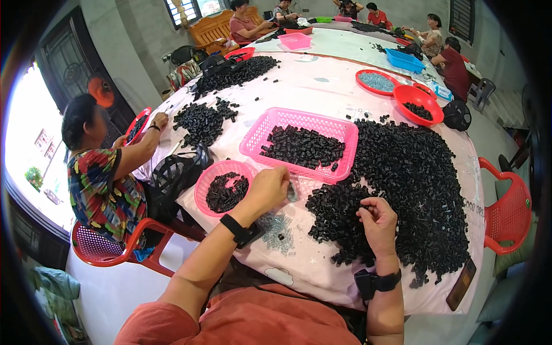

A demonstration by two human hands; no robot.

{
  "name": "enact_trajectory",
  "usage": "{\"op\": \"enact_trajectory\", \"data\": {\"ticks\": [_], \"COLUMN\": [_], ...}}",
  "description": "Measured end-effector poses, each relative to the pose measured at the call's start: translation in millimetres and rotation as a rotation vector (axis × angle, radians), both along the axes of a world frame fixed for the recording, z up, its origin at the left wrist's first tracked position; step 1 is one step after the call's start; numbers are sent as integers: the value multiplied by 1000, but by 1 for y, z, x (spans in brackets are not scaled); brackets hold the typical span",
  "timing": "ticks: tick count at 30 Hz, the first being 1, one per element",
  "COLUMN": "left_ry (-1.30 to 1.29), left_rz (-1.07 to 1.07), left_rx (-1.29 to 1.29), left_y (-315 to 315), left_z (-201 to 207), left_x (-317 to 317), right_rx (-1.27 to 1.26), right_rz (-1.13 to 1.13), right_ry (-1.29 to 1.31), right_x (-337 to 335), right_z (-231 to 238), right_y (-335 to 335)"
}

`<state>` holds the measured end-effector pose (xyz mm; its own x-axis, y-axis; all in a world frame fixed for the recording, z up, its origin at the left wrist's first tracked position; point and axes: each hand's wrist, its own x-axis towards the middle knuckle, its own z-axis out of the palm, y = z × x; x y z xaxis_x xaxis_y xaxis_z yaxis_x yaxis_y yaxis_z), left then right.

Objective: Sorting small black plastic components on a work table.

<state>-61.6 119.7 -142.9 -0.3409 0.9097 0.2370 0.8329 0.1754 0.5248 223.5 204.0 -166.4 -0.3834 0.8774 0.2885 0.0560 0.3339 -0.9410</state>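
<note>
My right hand (378, 221) pinches 1 small black part (364, 206) between thumb and fingertips, right at the near edge of the big black parts pile (414, 172) on the table (322, 86). Left hand (267, 187) is curled around something small and grey; can't tell what. Just left of it: round pink basket (221, 187), part-filled with black parts. Just beyond both hands: rectangular pink basket (302, 144), 1 layer of the same parts. Near my left wrist, a scatter of small grey metal bits (276, 230). Far right beyond the pile: 2 red bowls (417, 103), one with black parts, one with grey.
</note>
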Motion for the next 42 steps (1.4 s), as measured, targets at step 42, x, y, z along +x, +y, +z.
{"op": "enact_trajectory", "data": {"ticks": [42], "left_ry": [30], "left_rz": [62], "left_rx": [10], "left_y": [-68], "left_z": [9], "left_x": [-38], "right_rx": [-92], "right_rz": [-6], "right_ry": [91], "right_x": [3], "right_z": [-7], "right_y": [6]}}
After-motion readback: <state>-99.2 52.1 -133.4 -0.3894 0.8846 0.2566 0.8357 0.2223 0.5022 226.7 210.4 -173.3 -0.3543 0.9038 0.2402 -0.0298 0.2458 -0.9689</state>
